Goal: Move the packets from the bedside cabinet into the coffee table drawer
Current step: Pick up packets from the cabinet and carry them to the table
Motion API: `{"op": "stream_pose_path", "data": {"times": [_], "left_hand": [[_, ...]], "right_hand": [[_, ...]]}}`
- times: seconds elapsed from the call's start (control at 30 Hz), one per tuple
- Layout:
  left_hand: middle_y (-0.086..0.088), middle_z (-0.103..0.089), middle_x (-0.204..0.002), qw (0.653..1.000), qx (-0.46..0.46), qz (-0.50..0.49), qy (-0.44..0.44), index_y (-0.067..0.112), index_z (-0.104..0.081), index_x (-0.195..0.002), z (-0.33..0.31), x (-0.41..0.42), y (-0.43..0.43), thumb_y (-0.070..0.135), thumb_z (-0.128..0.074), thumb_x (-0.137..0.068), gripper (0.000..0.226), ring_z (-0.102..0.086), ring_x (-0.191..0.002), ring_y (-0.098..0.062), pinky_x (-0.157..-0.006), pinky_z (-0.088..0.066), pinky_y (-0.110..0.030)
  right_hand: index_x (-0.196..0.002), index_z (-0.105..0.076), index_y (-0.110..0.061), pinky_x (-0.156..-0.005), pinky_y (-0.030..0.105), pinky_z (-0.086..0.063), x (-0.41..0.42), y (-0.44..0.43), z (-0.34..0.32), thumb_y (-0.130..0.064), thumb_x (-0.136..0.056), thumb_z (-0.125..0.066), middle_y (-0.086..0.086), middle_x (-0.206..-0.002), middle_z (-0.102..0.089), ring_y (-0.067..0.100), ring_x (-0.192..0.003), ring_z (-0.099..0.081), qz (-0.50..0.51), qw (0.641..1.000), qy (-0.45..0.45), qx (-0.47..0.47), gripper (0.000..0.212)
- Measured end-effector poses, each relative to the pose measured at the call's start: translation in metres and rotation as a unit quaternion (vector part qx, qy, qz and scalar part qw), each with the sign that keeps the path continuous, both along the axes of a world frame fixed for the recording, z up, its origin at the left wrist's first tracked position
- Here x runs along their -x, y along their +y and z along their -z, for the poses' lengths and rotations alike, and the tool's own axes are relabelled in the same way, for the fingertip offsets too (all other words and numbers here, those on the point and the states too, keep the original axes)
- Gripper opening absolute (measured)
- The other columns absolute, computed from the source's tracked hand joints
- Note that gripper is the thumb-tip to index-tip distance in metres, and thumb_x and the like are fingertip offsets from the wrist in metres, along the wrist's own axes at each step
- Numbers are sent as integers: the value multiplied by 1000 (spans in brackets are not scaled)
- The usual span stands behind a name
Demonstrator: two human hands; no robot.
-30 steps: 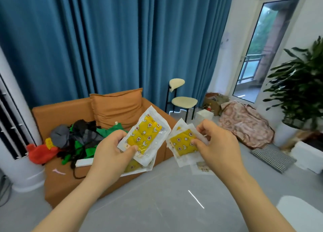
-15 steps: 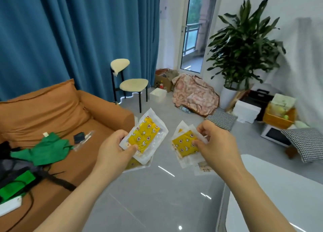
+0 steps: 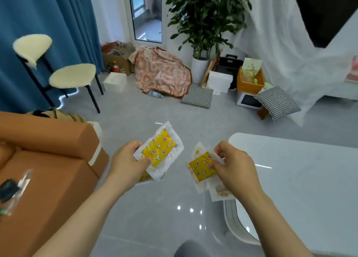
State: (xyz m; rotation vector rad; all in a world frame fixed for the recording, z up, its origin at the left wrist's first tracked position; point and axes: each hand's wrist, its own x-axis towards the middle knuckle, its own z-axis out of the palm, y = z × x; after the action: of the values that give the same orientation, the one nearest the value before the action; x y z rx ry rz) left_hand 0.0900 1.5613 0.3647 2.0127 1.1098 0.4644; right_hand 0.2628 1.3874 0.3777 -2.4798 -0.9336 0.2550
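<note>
1. Both hands are out in front, apart from each other, each clamped on packets. The left hand [image 3: 127,159] pinches the left bundle [image 3: 160,150] at its near corner, thumb on top. I make out at least 2 packets there, 1 peeking out underneath.
2. The right hand [image 3: 234,165] grips the right bundle [image 3: 201,166] by its right edge, fingertips curled over. That looks like 3 sachets fanned out, with the lowest hanging below the palm.
3. Everything is in the air over the grey floor, between the sofa [image 3: 48,150] and the white coffee table [image 3: 300,179]. The right bundle is near the table's rounded end. No drawer shows.
4. These look light, thin and floppy: a yellow pad sealed inside clear, crinkly film. They are probably slick against each other, but hardly fragile.
5. The best hold is likely a pinch through the whole stack at the padded middle, not the sealed rim. That loose lower sachet could slide out once 1 hand lets go to work a drawer.
</note>
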Motion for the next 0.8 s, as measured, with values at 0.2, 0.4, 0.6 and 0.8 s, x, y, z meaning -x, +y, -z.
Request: {"op": "stream_pose_path", "data": {"times": [0.2, 0.4, 0.6, 0.8], "left_hand": [[5, -59, -73, 995, 59, 75, 14, 21, -56, -78, 23, -81, 43, 5, -67, -77, 20, -54, -65, -15, -54, -36, -25], [0, -61, -76, 990, 65, 116, 41, 13, -59, -83, 34, -186, 82, 2, -67, -76, 15, -54, -67, -17, -55, -38, -26], [0, -59, -74, 982, 72, 163, 63, 16, -58, -79, 37, -289, 108, 0, -65, -75, 18, -52, -65, -15, -53, -36, -25], [1, -56, -73, 969, 80, 217, 89, 17, -55, -74, 51, -380, 139, -1, -65, -74, 21, -50, -66, -17, -55, -37, -27]], "right_hand": [[-83, -52, -30, -64, 31, -51, -51, 25, 27, -21, -80, -67, -9, -79, -63, 14, -72, -58, 74, 997, 23, 15, 17], [-86, -54, -29, -68, 36, -55, -137, 54, 44, -23, -80, -66, -8, -82, -65, 15, -73, -60, 126, 991, 44, 9, 15], [-87, -53, -29, -69, 30, -54, -221, 68, 51, -24, -82, -65, -8, -84, -65, 13, -74, -60, 159, 985, 55, 30, 14], [-87, -54, -27, -69, 36, -54, -282, 90, 67, -21, -79, -64, -8, -84, -65, 17, -76, -60, 210, 973, 83, 46, 14]]}}
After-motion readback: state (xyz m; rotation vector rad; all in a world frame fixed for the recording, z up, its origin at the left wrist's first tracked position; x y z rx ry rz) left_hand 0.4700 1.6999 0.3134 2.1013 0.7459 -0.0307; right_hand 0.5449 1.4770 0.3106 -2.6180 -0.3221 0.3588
